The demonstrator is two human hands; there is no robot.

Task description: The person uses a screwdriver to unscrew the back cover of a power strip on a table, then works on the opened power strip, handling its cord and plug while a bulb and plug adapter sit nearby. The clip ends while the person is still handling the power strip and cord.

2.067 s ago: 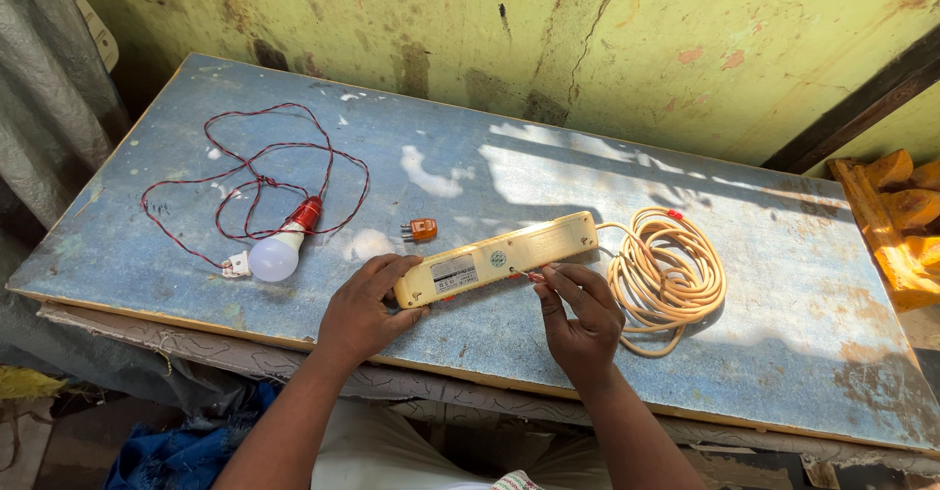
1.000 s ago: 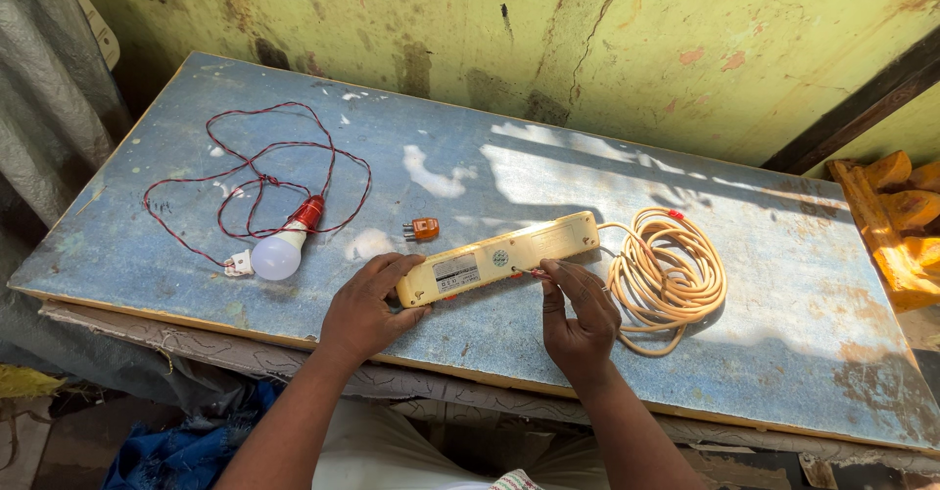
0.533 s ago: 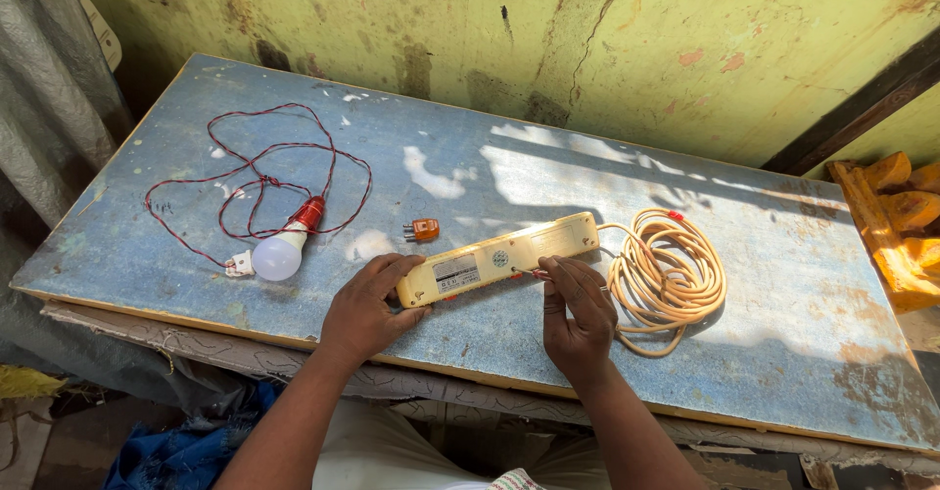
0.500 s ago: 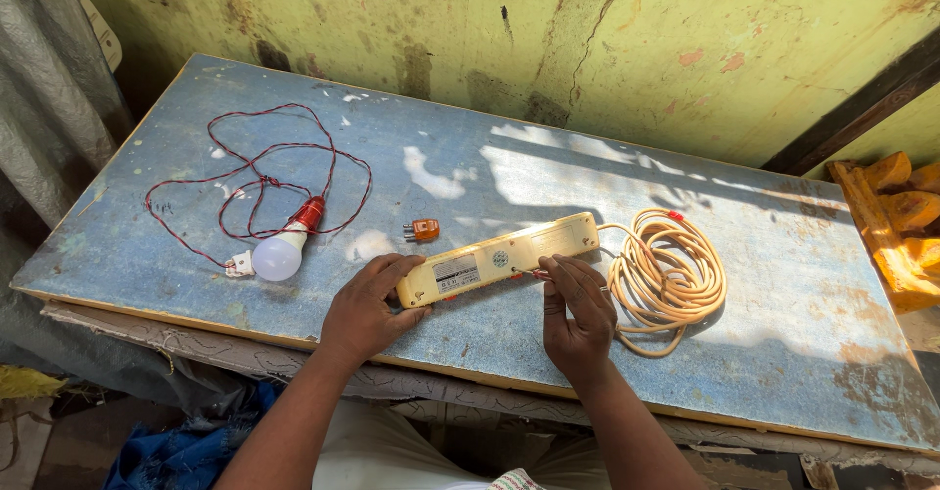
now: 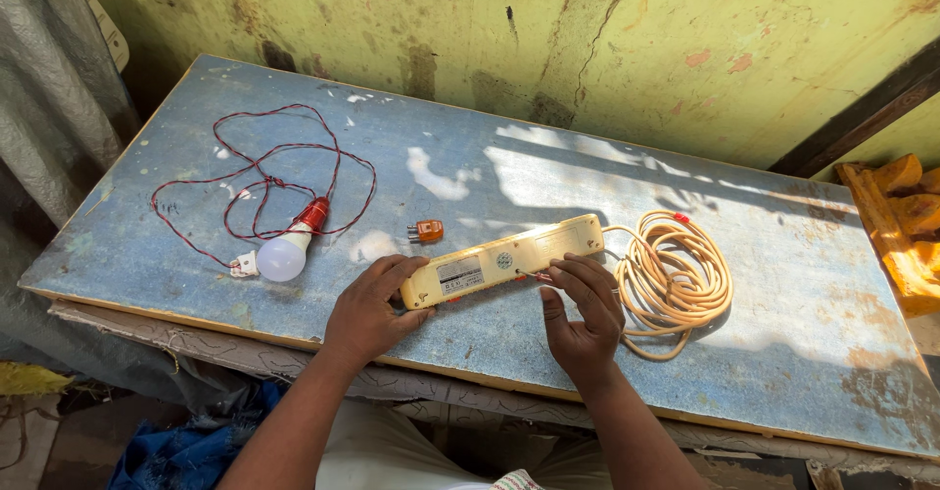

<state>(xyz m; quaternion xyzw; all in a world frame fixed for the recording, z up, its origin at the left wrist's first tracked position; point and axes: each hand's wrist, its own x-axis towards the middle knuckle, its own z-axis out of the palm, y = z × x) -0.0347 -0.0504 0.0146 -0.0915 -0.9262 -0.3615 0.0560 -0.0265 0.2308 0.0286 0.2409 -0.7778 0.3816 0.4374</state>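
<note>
Head view: worn blue table (image 5: 803, 324) runs left-right under a cracked yellow-green wall (image 5: 627, 49). Cream power strip (image 5: 504, 260) lies near the front edge at centre, underside up, long axis left-right with the right end tilted slightly far. Coiled cream cable (image 5: 676, 280) sits just right of it, joined at the strip's right end. Left hand (image 5: 370, 309) clamps the strip's left end, fingers curled over its near edge. Right hand (image 5: 586, 316) is at the strip's right half, fingers pinched on a thin tool (image 5: 534, 277) whose tip touches the casing; the tool's kind is too small to tell. Both hands are on the strip, which lies just beyond them. Far left: white bulb in red holder (image 5: 289, 247) with looped red wire (image 5: 264, 172). Small orange plug (image 5: 426, 231) just beyond the strip. No containers in view.
</note>
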